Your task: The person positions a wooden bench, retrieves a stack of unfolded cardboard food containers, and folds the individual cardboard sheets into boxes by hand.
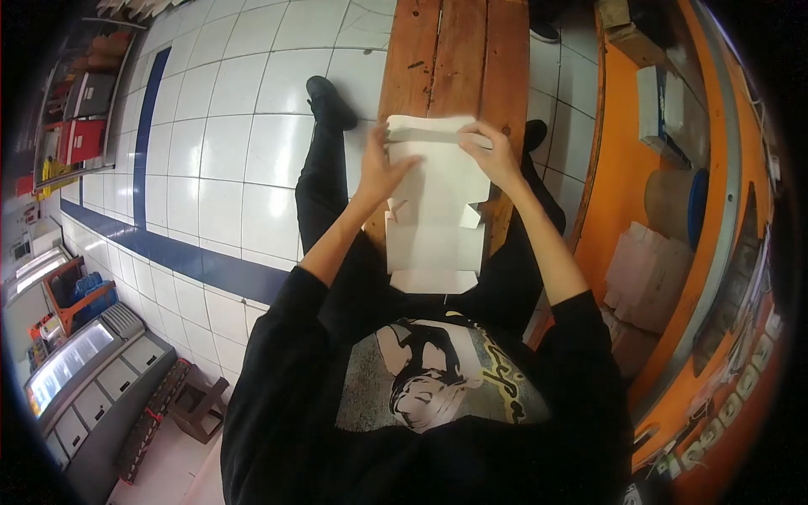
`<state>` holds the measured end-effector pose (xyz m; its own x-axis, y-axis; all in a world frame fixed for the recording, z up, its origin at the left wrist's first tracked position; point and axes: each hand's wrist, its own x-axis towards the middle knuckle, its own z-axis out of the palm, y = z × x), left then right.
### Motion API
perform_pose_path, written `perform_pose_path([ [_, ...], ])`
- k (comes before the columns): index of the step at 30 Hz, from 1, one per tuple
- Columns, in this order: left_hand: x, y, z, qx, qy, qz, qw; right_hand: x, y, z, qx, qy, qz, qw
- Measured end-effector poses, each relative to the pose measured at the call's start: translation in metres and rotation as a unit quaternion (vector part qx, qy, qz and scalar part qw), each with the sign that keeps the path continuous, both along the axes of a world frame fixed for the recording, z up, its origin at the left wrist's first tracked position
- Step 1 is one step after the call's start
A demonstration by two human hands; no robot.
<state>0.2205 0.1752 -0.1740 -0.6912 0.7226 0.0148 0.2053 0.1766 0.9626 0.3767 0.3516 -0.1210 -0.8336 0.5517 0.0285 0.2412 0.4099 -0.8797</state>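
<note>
A white cardboard box blank [433, 202], partly unfolded, lies lengthwise on the wooden bench between my legs. Its far flap is bent up along a crease, and cut tabs stick out at both sides near the middle. My left hand [383, 166] grips the far left edge, with its thumb reaching over the card and its fingers partly hidden at the side. At the far right corner, my right hand [494, 153] is closed on the card's edge, thumb and fingers bent together. The near flap of the blank rests by my lap.
The wooden bench [459, 59] runs away from me, with white floor tiles [227, 126] to its left. An orange shelf unit [619, 160] on the right holds flattened cardboard [648, 269] and a boxed item [661, 114]. A brown stool [199, 408] stands at lower left.
</note>
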Motion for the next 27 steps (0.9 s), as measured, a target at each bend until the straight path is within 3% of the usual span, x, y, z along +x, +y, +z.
perform_pose_path([
  [1, -0.001, -0.010, -0.004, -0.031, -0.081, -0.026, 0.996, 0.004, -0.001, 0.001, -0.048, 0.021, 0.007, 0.999],
  [2, 0.003, -0.019, 0.001, -0.030, -0.081, -0.024, 0.996, 0.010, -0.005, 0.002, -0.048, 0.021, 0.009, 0.999],
  [4, 0.008, -0.036, 0.012, -0.178, -0.134, -0.126, 0.967, 0.025, -0.016, 0.004, -0.299, 0.006, -0.091, 0.950],
  [7, 0.009, -0.043, 0.012, -0.171, -0.148, -0.151, 0.962, 0.052, -0.029, -0.017, -0.364, -0.084, -0.125, 0.919],
  [10, 0.011, -0.048, 0.002, -0.134, -0.129, -0.152, 0.971, 0.066, -0.047, -0.018, -0.357, -0.064, -0.083, 0.928],
  [12, 0.012, -0.047, 0.007, -0.106, -0.092, -0.157, 0.978, 0.069, -0.055, -0.021, -0.336, -0.042, -0.125, 0.933],
  [14, 0.017, -0.053, 0.015, -0.079, -0.259, -0.135, 0.953, 0.074, -0.056, -0.032, -0.228, 0.029, -0.057, 0.971],
  [18, 0.024, -0.064, 0.021, -0.132, -0.268, -0.145, 0.943, 0.078, -0.058, -0.016, -0.183, -0.059, -0.037, 0.981],
  [21, 0.029, -0.065, 0.033, -0.047, -0.183, -0.121, 0.974, 0.076, -0.058, -0.008, -0.169, -0.060, -0.008, 0.984],
  [23, 0.026, -0.064, 0.037, -0.054, -0.067, -0.169, 0.982, 0.073, -0.056, -0.015, -0.079, 0.050, 0.044, 0.995],
  [27, 0.024, -0.062, 0.018, -0.055, -0.050, -0.170, 0.983, 0.072, -0.055, -0.026, -0.040, 0.100, 0.061, 0.992],
])
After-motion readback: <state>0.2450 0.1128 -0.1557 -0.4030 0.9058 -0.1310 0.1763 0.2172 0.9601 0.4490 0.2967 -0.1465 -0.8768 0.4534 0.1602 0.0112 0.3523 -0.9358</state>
